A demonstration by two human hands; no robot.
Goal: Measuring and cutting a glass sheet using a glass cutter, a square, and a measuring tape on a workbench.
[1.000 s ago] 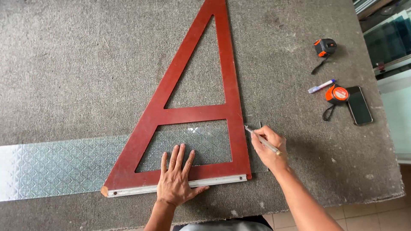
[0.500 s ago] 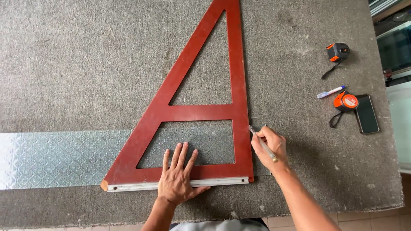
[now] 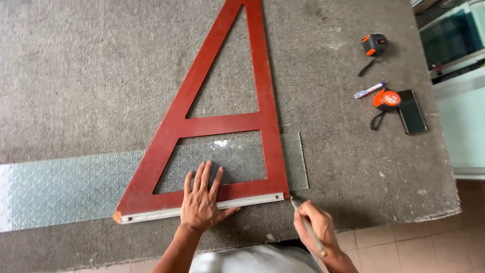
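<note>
Large red wooden triangular square (image 3: pixel 222 124), pale strip along its base, lies flat over a long strip of patterned clear glass (image 3: pixel 65 187) on the grey carpeted tabletop (image 3: pixel 91 71). Left hand (image 3: pixel 203 201) presses its base, fingers spread. Right hand (image 3: pixel 316 230), just beside the square's corner, grips a slim pen-like cutter (image 3: pixel 308 227).

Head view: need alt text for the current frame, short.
A person's left hand presses flat on the base of a large red triangular square lying over a strip of patterned glass on a grey carpeted table. The right hand holds a thin cutter tool, tip at the square's lower right corner. Two tape measures, a pen and a phone lie to the right.
</note>
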